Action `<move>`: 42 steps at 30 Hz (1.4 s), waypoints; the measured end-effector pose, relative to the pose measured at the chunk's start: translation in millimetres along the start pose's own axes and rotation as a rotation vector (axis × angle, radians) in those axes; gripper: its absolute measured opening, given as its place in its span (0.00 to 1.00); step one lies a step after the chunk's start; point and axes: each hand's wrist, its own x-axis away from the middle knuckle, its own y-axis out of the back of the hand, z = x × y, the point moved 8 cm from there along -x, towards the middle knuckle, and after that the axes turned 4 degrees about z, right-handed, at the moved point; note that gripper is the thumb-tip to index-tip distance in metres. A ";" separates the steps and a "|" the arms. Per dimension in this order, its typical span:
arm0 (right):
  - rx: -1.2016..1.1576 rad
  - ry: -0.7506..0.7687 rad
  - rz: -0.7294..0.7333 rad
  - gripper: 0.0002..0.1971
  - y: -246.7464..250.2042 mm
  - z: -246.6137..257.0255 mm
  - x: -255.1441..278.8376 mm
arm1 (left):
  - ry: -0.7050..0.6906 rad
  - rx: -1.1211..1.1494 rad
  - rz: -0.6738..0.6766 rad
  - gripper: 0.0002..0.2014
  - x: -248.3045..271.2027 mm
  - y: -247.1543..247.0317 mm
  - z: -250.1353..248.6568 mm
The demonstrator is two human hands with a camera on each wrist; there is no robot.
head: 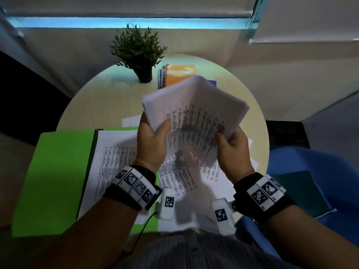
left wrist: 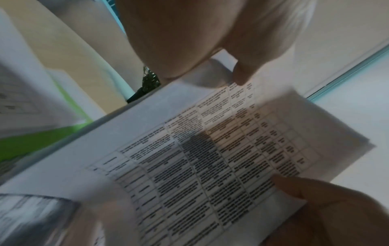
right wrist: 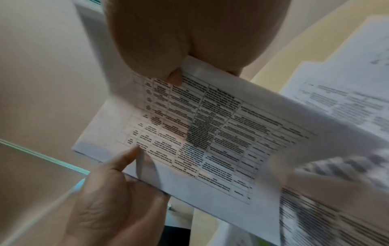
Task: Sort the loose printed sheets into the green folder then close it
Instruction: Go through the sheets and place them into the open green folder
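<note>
Loose printed white paper sheets (head: 196, 113), gathered as a stack, held up above the middle of the round pale wooden surface (head: 93, 100), tilted, printed tables facing the camera. Left hand (head: 152, 140) at the stack's left edge, thumb curled over the front, fingers behind: grip closed on the stack. Right hand (head: 232, 150) at the lower right edge, thumb on the printed face, fingers behind: grip likewise closed on the stack. Same hold seen from the left wrist view, thumb (left wrist: 242, 74) pressing the top sheet (left wrist: 210, 149), and from the right wrist view, thumb (right wrist: 174, 76) on the sheet (right wrist: 210, 133).

Bright green open folder (head: 56, 181) lying flat at the near left edge of the surface, its left flap hanging past the rim, printed pages (head: 114, 158) lying on its right half. More loose printed pages (head: 180, 171) scattered under the hands toward the near edge, overlapping, somewhat blurred.

Small green potted plant in a dark pot (head: 138, 53) standing near the far edge. Orange spiral-bound notebook (head: 178, 73) just beside it to the right, partly hidden behind the raised stack.

Blue chair or cushion (head: 310, 171) off the right edge of the surface, a dark green flat item (head: 303, 193) resting on it. Beige walls (head: 291, 65) behind, a pale blue strip of light (head: 126, 22) under a lowered blind along the far wall. Dim room overall.
</note>
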 end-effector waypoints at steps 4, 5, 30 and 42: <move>-0.149 0.117 0.008 0.14 9.5 21.7 -10.5 | -0.105 0.001 0.006 0.17 -7.3 5.7 -18.1; -0.148 0.107 0.018 0.15 11.6 18.5 -10.2 | -0.098 -0.006 0.016 0.17 -6.8 6.3 -16.3; 0.035 0.011 0.052 0.19 6.6 -2.2 1.0 | 0.067 -0.067 0.014 0.17 4.0 15.6 27.7; 0.115 -0.147 0.018 0.19 8.3 -57.8 -4.1 | 0.452 -0.502 0.361 0.07 39.8 103.3 113.8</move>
